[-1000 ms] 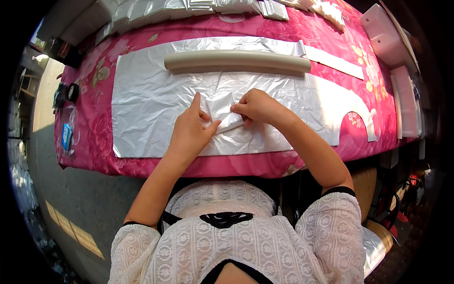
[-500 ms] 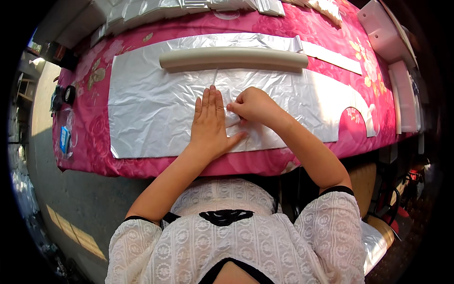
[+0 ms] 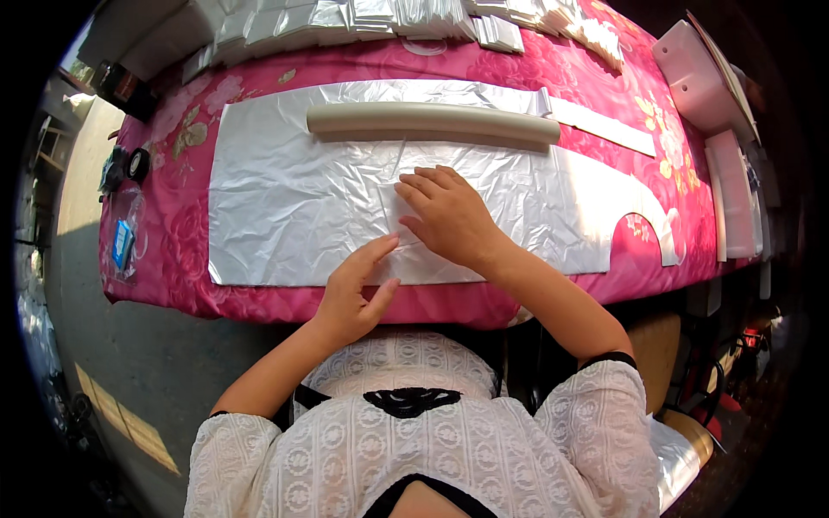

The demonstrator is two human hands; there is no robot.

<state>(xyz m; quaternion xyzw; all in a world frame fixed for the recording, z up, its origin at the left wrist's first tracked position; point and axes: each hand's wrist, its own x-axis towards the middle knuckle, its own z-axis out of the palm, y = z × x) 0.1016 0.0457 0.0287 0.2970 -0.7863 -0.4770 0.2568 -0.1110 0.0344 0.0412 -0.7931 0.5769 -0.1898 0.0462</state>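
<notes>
The fingers of the right hand [image 3: 451, 217] are stretched out and slightly parted, the thumb apart from them, with nothing seen in their hold; whether they touch the film below cannot be told. The fingers of the left hand [image 3: 350, 292] reach up and right, thumb and forefinger well apart, with no object visible between them.

Under and around both hands lies the silvery plastic sheet [image 3: 285, 198], stretched along the table [image 3: 259, 304], its long side just inside the near edge. Laying it out appears done: it is flat, with its rounded cutout toward the table's right edge. Creases remain over its middle and left part, and a small piece stands up near its far right side, so the smoothing looks incomplete. The pale tube [image 3: 432, 119] rests on the sheet toward the table's far edge, touched by neither hand.

The left forearm slants inward from the lower left, its wrist over the near edge; the right forearm crosses that edge farther in, its hand angled up and left. Beyond, folded white packets [image 3: 311, 24] line the far edge, and a blue packet [image 3: 123, 244] lies by the near left corner.
</notes>
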